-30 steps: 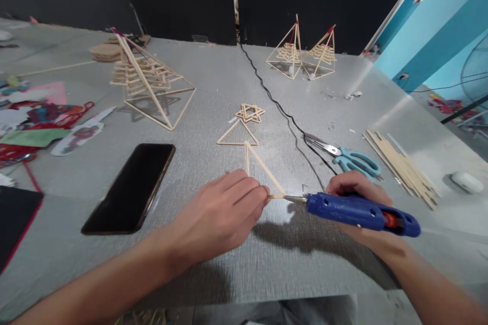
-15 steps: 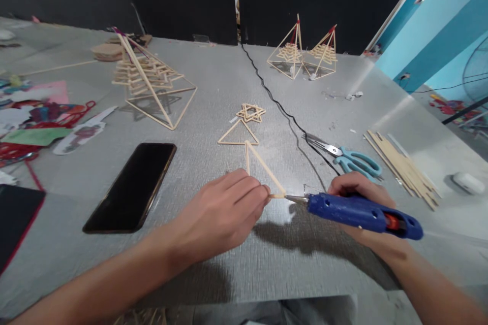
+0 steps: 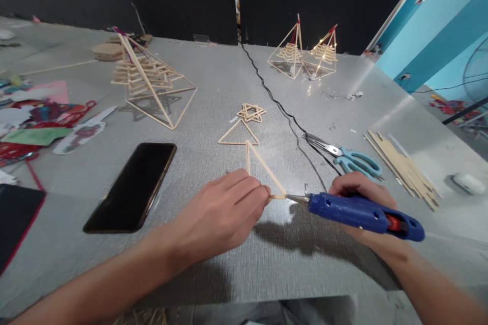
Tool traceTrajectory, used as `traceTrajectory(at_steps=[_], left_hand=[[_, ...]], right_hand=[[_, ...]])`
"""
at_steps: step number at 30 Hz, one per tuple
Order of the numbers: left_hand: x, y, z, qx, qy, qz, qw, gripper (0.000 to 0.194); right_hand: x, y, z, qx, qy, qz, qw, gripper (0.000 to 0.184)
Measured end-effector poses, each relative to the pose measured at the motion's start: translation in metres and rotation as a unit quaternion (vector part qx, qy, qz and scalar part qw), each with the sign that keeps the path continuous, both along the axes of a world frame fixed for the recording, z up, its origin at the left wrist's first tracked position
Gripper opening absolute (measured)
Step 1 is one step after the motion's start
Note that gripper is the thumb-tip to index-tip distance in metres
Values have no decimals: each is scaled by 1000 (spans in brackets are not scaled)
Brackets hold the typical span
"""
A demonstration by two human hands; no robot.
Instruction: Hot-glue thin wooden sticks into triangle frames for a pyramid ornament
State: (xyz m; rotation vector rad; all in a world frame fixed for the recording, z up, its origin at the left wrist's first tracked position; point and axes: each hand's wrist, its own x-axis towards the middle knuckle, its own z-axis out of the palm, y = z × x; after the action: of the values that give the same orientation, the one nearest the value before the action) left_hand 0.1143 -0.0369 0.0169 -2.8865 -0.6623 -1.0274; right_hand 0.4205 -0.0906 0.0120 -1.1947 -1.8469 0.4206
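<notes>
My left hand (image 3: 232,208) is closed around part of a small triangle of thin wooden sticks (image 3: 266,166), whose far tip points away from me. Fingers in my right hand (image 3: 362,193) wrap the grip of a blue glue gun (image 3: 364,213), mostly hidden behind its body. The metal nozzle touches or nearly touches the triangle's right corner. Just beyond lies another stick triangle (image 3: 238,142) flat on the table, with a stick star (image 3: 251,112) behind it.
Teal-handled scissors (image 3: 356,161) and a bundle of flat sticks (image 3: 404,167) lie to the right, near a white mouse-shaped object (image 3: 468,183). A black cord (image 3: 263,80) crosses the table. A phone (image 3: 131,188) is left. Stick pyramids (image 3: 152,81) stand farther back.
Small lights on the far right stick pyramid have come on. Both hands, the triangle and the glue gun stay almost in place.
</notes>
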Motion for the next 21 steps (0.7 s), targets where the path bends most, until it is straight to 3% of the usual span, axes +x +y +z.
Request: traceTrajectory(at_steps=[21], left_hand=[[-1,0,0,-12,-1,-11,1000,20]], right_hand=[[-2,1,0,60,-47,-2,997,11]])
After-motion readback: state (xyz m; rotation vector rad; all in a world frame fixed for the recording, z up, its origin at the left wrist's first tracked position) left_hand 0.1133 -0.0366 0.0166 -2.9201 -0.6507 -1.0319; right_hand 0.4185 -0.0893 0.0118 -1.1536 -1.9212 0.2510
